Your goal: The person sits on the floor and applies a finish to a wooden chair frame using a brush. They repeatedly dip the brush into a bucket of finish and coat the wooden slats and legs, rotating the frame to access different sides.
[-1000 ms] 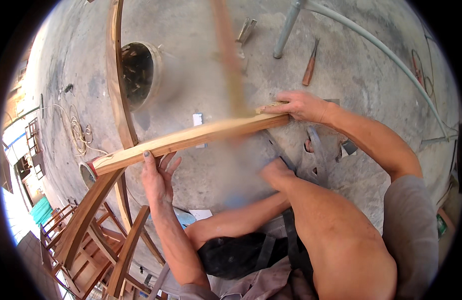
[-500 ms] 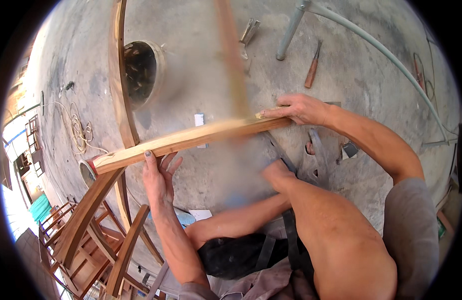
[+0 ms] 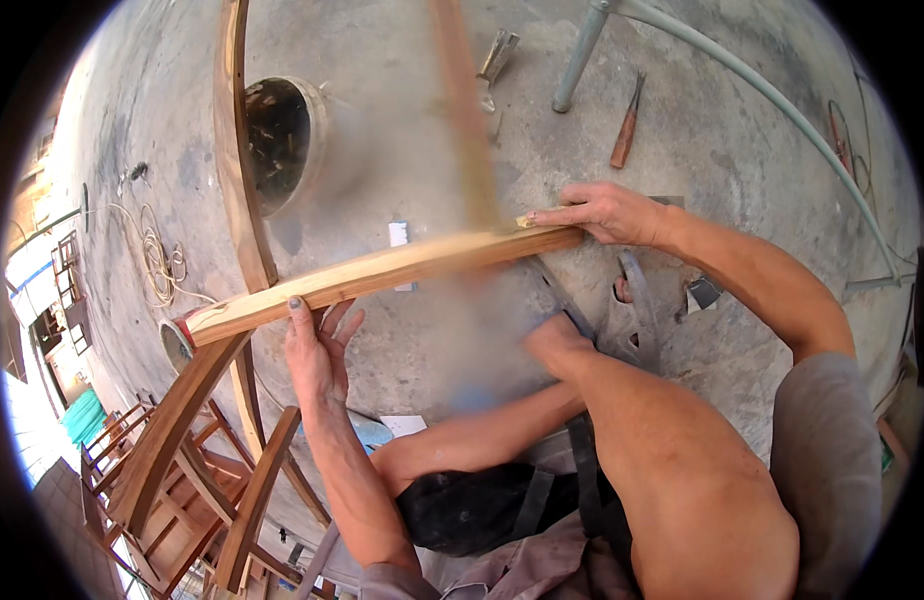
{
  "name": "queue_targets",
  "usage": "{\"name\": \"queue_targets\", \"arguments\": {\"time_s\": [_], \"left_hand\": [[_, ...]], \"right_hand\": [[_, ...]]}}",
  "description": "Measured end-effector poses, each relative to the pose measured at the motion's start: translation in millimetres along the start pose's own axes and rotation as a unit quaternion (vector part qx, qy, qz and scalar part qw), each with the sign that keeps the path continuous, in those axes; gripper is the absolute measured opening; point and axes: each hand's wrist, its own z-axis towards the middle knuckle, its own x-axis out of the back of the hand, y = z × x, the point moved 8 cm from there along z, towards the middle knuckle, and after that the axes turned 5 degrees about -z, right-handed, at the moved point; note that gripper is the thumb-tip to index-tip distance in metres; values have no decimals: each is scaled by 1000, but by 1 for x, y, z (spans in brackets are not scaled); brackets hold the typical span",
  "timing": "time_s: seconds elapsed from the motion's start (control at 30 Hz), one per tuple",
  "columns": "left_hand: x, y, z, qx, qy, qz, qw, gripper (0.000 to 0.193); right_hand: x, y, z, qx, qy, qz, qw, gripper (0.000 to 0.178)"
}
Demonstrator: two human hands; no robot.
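Observation:
A pale wooden rail (image 3: 352,282) of a chair-like frame runs across in front of me. My left hand (image 3: 320,345) holds its near side, the thumb on the face and the other fingers reaching beneath. On the rail's right end lies my right hand (image 3: 612,213), its fingers closed around a small yellowish piece (image 3: 525,220), too small to identify, pressed to the top surface. Curved wooden legs (image 3: 182,430) join the rail at its left end. A long upright wooden part (image 3: 235,150) extends away from there. A hazy smear blurs the rail's middle.
Beyond the rail, an open bucket (image 3: 307,150) stands on the concrete floor. A wood-handled chisel (image 3: 625,138) and a metal tool (image 3: 497,58) lie farther off. A grey metal tube frame (image 3: 742,70) arcs at upper right; coiled cord (image 3: 160,262) rests at left.
My right hand and the yellowish piece have shifted slightly right along the rail, with the index finger straighter. My left hand keeps its place; the whole view has tilted slightly.

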Motion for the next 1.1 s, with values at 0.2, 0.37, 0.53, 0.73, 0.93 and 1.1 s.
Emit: {"name": "queue_targets", "arguments": {"time_s": [0.2,0.37,0.53,0.73,0.93,1.1], "left_hand": [[1,-1,1,2,1,2,1000,65],[1,-1,-1,4,-1,0,1000,66],[1,-2,1,1,-6,-3,1000,67],[1,-1,0,4,4,7,1000,68],[2,-2,1,7,-2,7,1000,67],[2,-2,1,4,4,3,1000,67]], "right_hand": [[4,7,13,-23,30,-37,999,72],[-10,-4,5,34,-46,-74,996,76],[-3,0,8,5,-6,-32,999,78],[-4,-2,5,56,-56,-48,996,82],[-2,-4,6,62,-44,-97,992,84],[5,-8,3,65,-42,-96,992,83]]}}
